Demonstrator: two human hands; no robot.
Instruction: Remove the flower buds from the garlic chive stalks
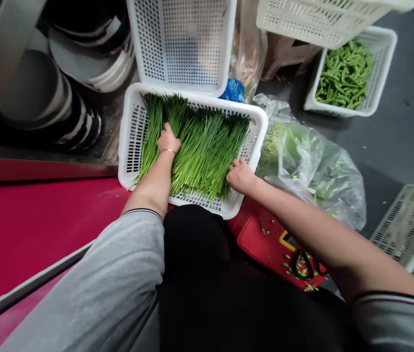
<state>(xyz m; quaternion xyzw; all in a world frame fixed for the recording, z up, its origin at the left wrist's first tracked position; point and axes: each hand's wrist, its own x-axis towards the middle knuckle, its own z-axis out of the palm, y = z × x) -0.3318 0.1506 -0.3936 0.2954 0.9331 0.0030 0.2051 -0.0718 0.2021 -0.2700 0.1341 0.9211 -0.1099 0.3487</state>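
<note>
A white plastic basket (262, 128) holds long green chives (201, 151), laid side by side with their darker tips toward the far rim. My left hand (169, 140), a thin gold bangle at its wrist, is closed on chives left of the middle; its fingertips are partly hidden among the stalks. At the right end of the basket, my right hand (241, 176) touches the edge of the chives with bent fingers. Whether those fingers grip any stalks I cannot tell.
Beyond stands another white basket (185, 54). Clear plastic bags of greens (320, 166) lie to the right, near a basket of green pods (348, 73). Black-handled scissors (303, 266) rest on a red surface (258, 239). Stacked round containers (41, 98) fill a shelf at left.
</note>
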